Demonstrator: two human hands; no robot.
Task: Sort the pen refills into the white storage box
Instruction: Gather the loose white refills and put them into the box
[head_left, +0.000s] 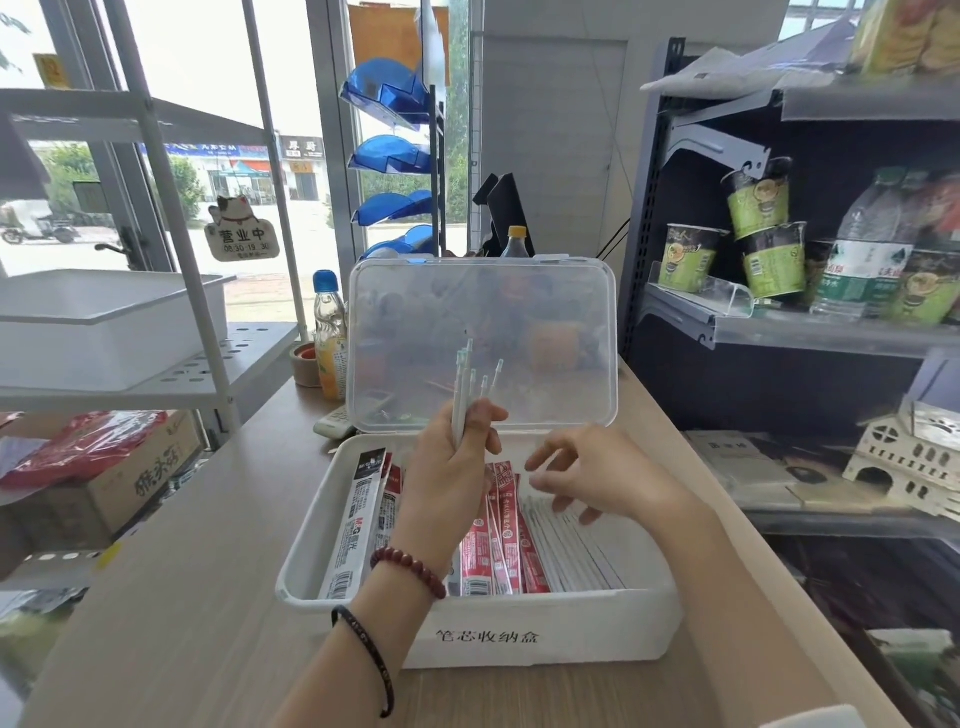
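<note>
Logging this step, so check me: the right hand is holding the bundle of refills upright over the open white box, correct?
Wrong hand. The left hand is holding the bundle of refills upright over the open white box; the head view shows the right hand empty, fingers relaxed, above the box.

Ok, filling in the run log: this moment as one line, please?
left hand: grips loose refills upright | right hand: empty, above white refills | white storage box: lid up
</note>
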